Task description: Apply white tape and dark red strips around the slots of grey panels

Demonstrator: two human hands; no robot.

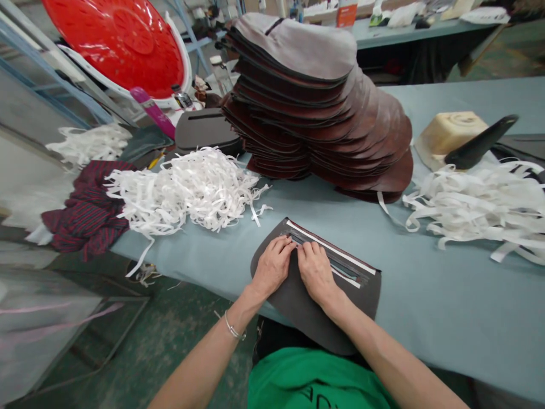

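A dark grey panel (294, 301) with a rounded lower edge lies tilted at the table's front edge. A long white strip (340, 250) runs along its straight upper edge, and below that is a narrow slot with a second, shorter white strip (347, 278). Bent fingers of my left hand (272, 264) close on the slot's left end. Beside it, almost touching, my right hand (315, 270) has its fingers curled onto the same slot edge. Whatever small piece lies between the fingertips is hidden.
Behind the panel rises a tall stack of brown leather pieces (366, 130). Piles of white strips lie left (191, 190) and right (485, 199). A yellowish block (451, 133) with a black handle (481, 142) stands at right; a striped cloth (87, 207) hangs over the left edge.
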